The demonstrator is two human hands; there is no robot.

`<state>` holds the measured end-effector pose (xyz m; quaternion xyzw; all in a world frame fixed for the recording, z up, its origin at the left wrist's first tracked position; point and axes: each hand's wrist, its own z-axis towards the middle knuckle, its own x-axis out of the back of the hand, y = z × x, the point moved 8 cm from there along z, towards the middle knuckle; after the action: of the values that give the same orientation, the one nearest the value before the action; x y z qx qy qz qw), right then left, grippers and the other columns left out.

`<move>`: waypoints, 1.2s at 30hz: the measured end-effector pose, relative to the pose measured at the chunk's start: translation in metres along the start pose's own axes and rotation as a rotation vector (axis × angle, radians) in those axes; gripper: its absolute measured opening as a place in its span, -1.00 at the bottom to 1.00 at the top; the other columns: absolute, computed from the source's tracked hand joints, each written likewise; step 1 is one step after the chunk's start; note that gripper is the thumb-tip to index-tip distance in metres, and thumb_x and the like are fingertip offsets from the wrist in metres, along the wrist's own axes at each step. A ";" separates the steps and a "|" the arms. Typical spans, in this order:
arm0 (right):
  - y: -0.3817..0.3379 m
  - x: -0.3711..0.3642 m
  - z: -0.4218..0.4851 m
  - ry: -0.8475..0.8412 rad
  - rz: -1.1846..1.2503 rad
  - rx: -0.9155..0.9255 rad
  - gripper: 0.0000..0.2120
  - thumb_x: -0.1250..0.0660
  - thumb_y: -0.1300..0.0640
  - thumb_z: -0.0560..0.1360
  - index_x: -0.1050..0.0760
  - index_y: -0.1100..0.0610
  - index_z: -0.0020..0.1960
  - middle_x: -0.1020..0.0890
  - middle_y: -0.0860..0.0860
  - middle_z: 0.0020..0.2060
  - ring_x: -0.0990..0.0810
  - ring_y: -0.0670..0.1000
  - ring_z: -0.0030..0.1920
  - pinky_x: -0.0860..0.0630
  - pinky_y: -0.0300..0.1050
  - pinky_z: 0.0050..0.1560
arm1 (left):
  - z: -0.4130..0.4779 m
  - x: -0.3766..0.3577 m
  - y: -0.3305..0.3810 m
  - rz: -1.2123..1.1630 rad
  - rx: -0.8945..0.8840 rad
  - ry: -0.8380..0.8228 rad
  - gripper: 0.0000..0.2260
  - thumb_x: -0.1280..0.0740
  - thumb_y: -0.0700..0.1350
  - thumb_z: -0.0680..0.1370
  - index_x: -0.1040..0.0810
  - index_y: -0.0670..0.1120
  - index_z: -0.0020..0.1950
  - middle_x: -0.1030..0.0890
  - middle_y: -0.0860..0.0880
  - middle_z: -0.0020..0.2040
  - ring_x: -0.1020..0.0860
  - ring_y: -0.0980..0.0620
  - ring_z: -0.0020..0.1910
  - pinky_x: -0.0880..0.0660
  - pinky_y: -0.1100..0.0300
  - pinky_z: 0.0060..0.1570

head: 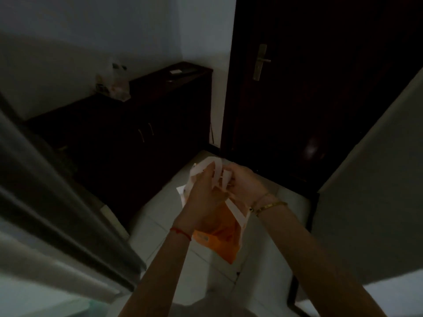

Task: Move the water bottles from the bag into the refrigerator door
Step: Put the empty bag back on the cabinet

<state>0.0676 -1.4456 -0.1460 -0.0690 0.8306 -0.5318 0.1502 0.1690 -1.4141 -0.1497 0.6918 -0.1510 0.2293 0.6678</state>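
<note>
Head view, centre frame: left hand and right hand are gripping the white-handled orange plastic bag — fingers clamped on its handles, probably parting them; bottles hidden inside.

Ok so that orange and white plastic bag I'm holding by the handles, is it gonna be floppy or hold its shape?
Probably floppy: the plastic bag sags and creases below the left hand and right hand. Its white handles loop limply, so they would likely stretch under load. It hangs narrow, with no bulges, suggesting little weight, though its contents cannot be seen.
</note>
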 end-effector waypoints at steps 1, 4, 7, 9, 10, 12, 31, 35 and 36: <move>-0.006 0.003 0.013 -0.006 0.010 -0.006 -0.75 -0.17 0.19 0.58 -0.55 0.29 -0.13 -0.56 0.17 -0.25 -0.64 0.04 -0.21 -0.62 -0.11 -0.15 | 0.017 0.001 -0.004 0.017 -0.004 0.005 -0.36 -0.38 -0.13 0.52 -0.23 -0.03 0.56 -0.44 -0.14 0.43 -0.46 -0.13 0.38 -0.46 -0.08 0.33; -0.029 0.003 0.049 -0.085 -0.050 0.019 -0.81 -0.23 0.22 0.54 -0.61 0.25 -0.04 -0.67 0.19 -0.09 -0.65 0.11 0.01 -0.55 0.01 0.17 | 0.059 0.013 -0.008 0.040 -0.031 0.067 -0.51 -0.34 -0.09 0.58 -0.34 -0.08 0.50 -0.51 -0.08 0.35 -0.52 -0.05 0.29 -0.48 0.16 0.27; -0.049 0.007 0.080 -0.074 -0.230 0.080 -0.83 -0.37 0.09 0.47 -0.67 0.14 -0.04 -0.72 0.13 -0.05 -0.67 0.11 0.06 -0.55 0.03 0.19 | 0.093 0.034 -0.006 0.074 -0.072 0.181 -0.63 -0.31 -0.20 0.60 -0.45 -0.15 0.42 -0.56 -0.04 0.24 -0.53 0.07 0.18 -0.40 0.49 0.04; -0.062 0.012 0.103 -0.011 -0.327 0.155 -0.89 -0.38 0.07 0.47 -0.67 0.07 -0.14 -0.72 0.10 -0.12 -0.68 0.10 -0.02 -0.59 0.02 0.08 | 0.114 0.046 -0.004 0.117 -0.088 0.199 -0.70 -0.30 -0.24 0.60 -0.52 -0.17 0.34 -0.61 -0.08 0.18 -0.56 0.10 0.06 -0.42 0.51 -0.09; -0.069 0.012 0.113 0.014 -0.392 0.214 -0.88 -0.36 0.09 0.50 -0.65 0.06 -0.18 -0.70 0.08 -0.16 -0.67 0.09 -0.06 -0.59 -0.03 0.01 | 0.123 0.052 -0.002 0.132 -0.093 0.201 -0.73 -0.29 -0.26 0.60 -0.55 -0.18 0.30 -0.62 -0.08 0.13 -0.55 0.12 -0.03 -0.42 0.53 -0.16; -0.084 0.010 0.134 0.070 -0.515 0.331 -0.85 -0.34 0.10 0.54 -0.61 0.10 -0.18 -0.65 0.02 -0.22 -0.62 0.02 -0.15 -0.54 -0.10 -0.11 | 0.141 0.064 -0.001 0.145 -0.112 0.223 -0.76 -0.29 -0.30 0.58 -0.57 -0.18 0.24 -0.62 -0.06 0.04 -0.57 0.10 -0.10 -0.43 0.52 -0.21; -0.213 -0.158 0.350 -0.459 -0.878 0.877 -0.53 -0.28 -0.09 0.55 -0.33 -0.11 0.44 -0.38 -0.06 0.13 -0.41 -0.14 -0.04 -0.39 -0.33 -0.02 | 0.296 0.248 -0.036 0.232 0.127 0.503 -0.62 -0.28 -0.30 0.58 -0.50 -0.18 0.41 -0.58 -0.16 0.33 -0.52 -0.06 0.34 -0.38 0.33 0.22; -0.230 -0.205 0.383 -0.621 -0.937 0.907 -0.50 -0.27 -0.11 0.55 -0.28 -0.12 0.46 -0.38 0.00 0.19 -0.41 0.03 0.10 -0.45 -0.01 0.22 | 0.315 0.292 -0.035 0.283 0.090 0.577 -0.61 -0.25 -0.36 0.51 -0.59 -0.18 0.31 -0.65 -0.12 0.21 -0.57 0.02 0.24 -0.43 0.41 0.16; -0.236 -0.217 0.387 -0.628 -0.944 0.930 -0.49 -0.28 -0.12 0.54 -0.31 -0.09 0.45 -0.40 0.05 0.22 -0.41 0.08 0.15 -0.42 0.05 0.26 | 0.317 0.305 -0.034 0.302 0.082 0.612 -0.60 -0.25 -0.38 0.50 -0.60 -0.18 0.30 -0.65 -0.11 0.20 -0.56 0.06 0.22 -0.39 0.51 0.11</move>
<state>0.3875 -1.8205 -0.0448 -0.4979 0.3186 -0.7926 0.1497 0.4823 -1.6975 -0.0215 0.5870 -0.0349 0.5284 0.6124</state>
